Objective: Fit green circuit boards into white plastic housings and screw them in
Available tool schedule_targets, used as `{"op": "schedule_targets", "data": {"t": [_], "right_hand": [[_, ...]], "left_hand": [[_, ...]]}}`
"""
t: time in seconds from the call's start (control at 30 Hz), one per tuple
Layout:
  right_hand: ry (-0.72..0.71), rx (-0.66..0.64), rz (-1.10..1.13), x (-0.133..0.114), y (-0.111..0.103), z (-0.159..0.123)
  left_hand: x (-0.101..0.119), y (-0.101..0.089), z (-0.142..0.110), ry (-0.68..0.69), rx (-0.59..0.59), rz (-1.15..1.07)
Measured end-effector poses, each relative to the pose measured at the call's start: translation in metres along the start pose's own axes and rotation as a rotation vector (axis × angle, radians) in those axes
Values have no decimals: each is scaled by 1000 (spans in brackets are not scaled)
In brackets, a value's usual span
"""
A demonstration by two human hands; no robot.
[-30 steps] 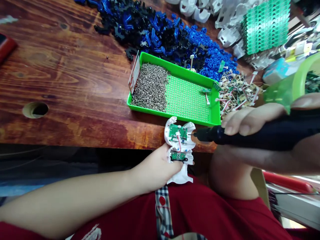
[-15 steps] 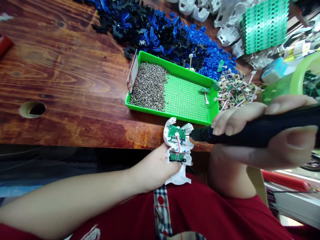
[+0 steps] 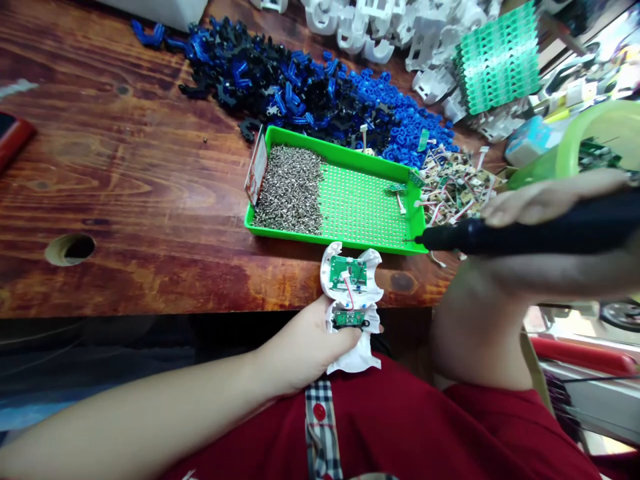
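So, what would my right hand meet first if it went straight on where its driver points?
Probably the green tray, with the driver leading; depth is unclear, so it might pass above.

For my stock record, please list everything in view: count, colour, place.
Table: one, brown, across the view
Tray: one, green, on table
Screws: many, silver, tray's left part
Card: one, red-white, tray's left end
Plastic pieces: many, blue and black, beyond tray
Rings: many, blue, right of these
Wired boards: many, mixed, right of tray
Shells: several, white, far edge
Panels: uncountable stack, green, far right
Tub: one, light green, right edge
Flat object: one, red and dark, left edge
Bar: one, red, lower right
Housing: one, white, at table's near edge
Mounted boards: two, green, in housing
Driver: one, black, tip at tray's near-right corner
Left hand: one, on housing
Right hand: one, on driver
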State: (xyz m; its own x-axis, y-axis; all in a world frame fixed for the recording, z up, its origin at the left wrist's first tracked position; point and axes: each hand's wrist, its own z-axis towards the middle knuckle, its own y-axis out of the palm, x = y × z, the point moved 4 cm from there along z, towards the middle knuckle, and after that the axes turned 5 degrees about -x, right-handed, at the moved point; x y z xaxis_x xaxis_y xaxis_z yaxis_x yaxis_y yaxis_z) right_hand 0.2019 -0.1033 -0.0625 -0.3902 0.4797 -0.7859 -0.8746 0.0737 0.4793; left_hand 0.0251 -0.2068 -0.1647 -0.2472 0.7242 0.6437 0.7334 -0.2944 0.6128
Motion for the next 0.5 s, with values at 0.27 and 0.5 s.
{"op": "schedule_targets", "data": {"t": [0.27, 0.5], "right_hand": [[-505, -22, -362, 32, -5, 26], [-448, -81, -378, 36, -5, 24]], "left_hand": [[-3, -1, 0, -65, 11, -124], [-4, -1, -1, -70, 23, -155]]}}
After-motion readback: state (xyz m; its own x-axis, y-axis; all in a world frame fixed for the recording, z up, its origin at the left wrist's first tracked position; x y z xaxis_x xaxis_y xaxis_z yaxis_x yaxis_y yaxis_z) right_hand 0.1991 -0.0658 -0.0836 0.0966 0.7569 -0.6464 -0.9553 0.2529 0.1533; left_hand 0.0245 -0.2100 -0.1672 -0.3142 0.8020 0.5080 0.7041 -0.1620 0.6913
